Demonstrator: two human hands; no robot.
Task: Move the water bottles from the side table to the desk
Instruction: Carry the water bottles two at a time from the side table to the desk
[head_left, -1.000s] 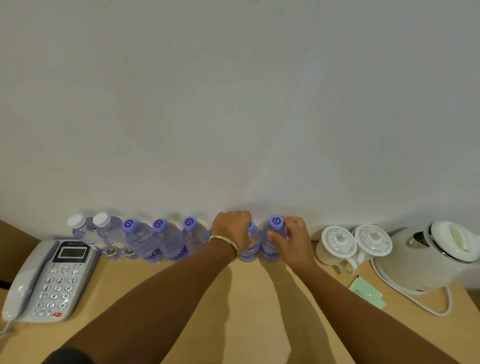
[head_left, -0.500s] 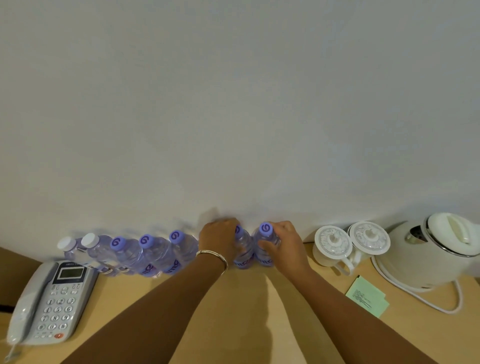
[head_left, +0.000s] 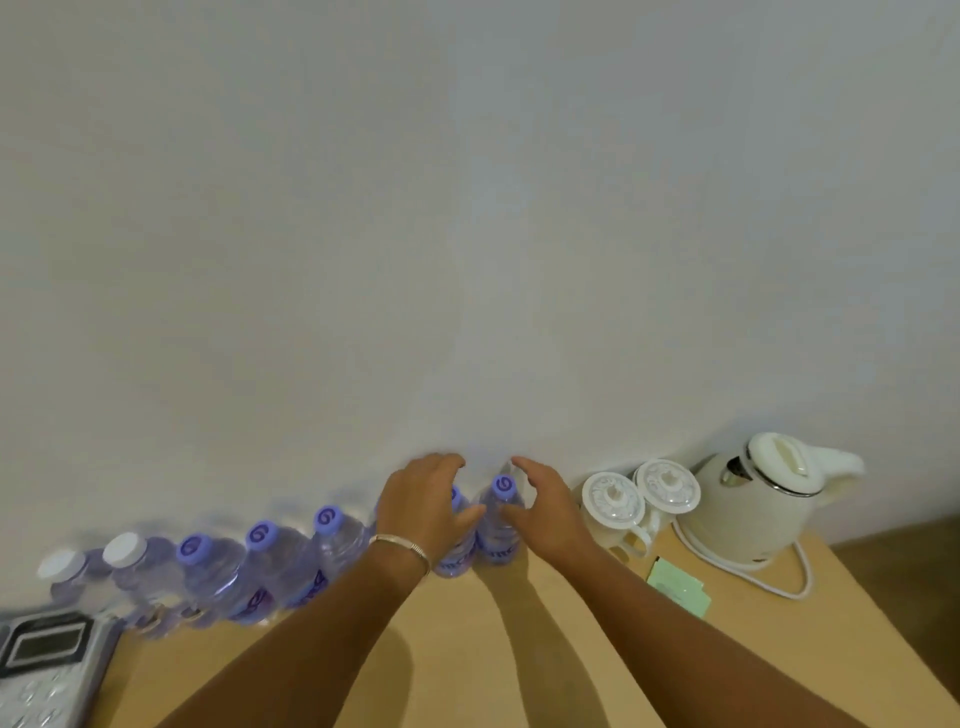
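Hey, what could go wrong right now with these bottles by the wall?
The row of bottles stands packed close, so the left hand might bump a neighbour and topple several. The right hand is near the lidded cups; pulling back wide could knock them.

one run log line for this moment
phase: hands at bottle row | left hand: open, over bottle | right hand: open beside purple-capped bottle | bottles upright against wall

A purple swirl sign marks the bottle caps (head_left: 503, 485); label lettering is too blurred to read.
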